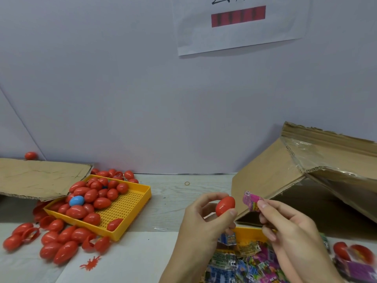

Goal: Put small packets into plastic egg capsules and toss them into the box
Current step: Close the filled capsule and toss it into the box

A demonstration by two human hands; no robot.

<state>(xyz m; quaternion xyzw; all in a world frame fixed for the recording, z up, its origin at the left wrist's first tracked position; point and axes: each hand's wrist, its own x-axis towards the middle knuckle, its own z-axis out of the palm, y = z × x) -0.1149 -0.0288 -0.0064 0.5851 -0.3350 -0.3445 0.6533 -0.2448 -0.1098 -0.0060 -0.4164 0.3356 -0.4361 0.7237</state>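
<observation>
Far left, a yellow perforated plastic tray heaped with red plastic egg capsules. Near centre, left hand, fingers clamped on one red egg capsule. Just right of it, right hand, fingertips pinching a small pink packet. Right, an open brown cardboard box.

We're at a packing workbench, it seems. Heaped red capsules (one blue), torn cardboard box, paper notice on the wall.
</observation>
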